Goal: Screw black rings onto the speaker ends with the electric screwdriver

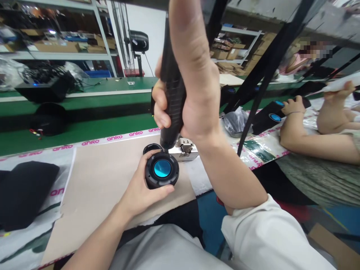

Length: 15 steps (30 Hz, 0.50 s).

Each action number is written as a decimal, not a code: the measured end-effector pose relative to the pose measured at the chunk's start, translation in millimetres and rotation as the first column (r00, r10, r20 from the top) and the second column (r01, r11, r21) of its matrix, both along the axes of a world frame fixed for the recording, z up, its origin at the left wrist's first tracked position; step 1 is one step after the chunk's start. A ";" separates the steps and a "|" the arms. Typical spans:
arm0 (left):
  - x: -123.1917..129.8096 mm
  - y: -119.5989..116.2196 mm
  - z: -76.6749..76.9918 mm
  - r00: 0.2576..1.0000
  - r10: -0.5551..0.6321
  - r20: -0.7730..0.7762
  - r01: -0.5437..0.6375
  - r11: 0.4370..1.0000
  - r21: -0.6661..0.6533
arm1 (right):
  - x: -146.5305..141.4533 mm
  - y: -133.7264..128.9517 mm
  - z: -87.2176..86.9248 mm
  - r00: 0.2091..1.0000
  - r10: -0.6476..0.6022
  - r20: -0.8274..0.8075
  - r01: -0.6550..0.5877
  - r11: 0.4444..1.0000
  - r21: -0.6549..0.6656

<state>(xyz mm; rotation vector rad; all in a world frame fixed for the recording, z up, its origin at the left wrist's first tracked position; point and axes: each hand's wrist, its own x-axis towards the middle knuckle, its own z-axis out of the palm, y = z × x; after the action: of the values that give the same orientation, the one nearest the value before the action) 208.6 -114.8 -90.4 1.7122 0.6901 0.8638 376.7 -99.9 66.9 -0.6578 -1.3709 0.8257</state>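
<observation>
My left hand (144, 183) is wrapped round a black round speaker (162, 169) with a shiny blue disc in its middle, held above the brown cardboard sheet (104, 187). In my right hand (197, 86) is a black power screwdriver (173, 101), gripped upright with its tip pointing down at the far rim of the speaker. The contact between tip and rim is too small to make out. Just behind the speaker lie a black ring-shaped part (152, 147) and a small silver metal box (185, 150) with a latch.
Dark fabric or foam (28, 193) lies at the left. A co-worker's hands (294, 107) are at the right, near black speakers with blue discs (275, 117). Black straps (261, 75) hang down right of my arm. Behind runs a green bench (112, 112).
</observation>
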 end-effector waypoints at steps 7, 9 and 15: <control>0.1 2.3 -0.4 0.998 0.038 -0.053 -0.037 0.999 0.026 | -5.3 5.9 -8.5 0.998 -0.022 0.064 0.018 0.998 0.064; -0.3 2.2 -1.7 0.998 0.038 -0.057 -0.036 0.999 0.027 | -7.5 4.8 -7.7 0.998 -0.010 0.063 0.007 0.999 0.050; -1.4 0.3 -1.6 0.999 0.026 -0.036 -0.025 0.999 0.032 | -7.6 -5.2 3.2 0.999 0.034 0.007 -0.033 0.993 -0.112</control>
<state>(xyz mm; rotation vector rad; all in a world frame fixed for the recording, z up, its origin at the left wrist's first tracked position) 207.1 -114.5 -92.0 1.7545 0.7276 0.8677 369.1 -105.1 70.1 -0.7275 -1.3535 0.9329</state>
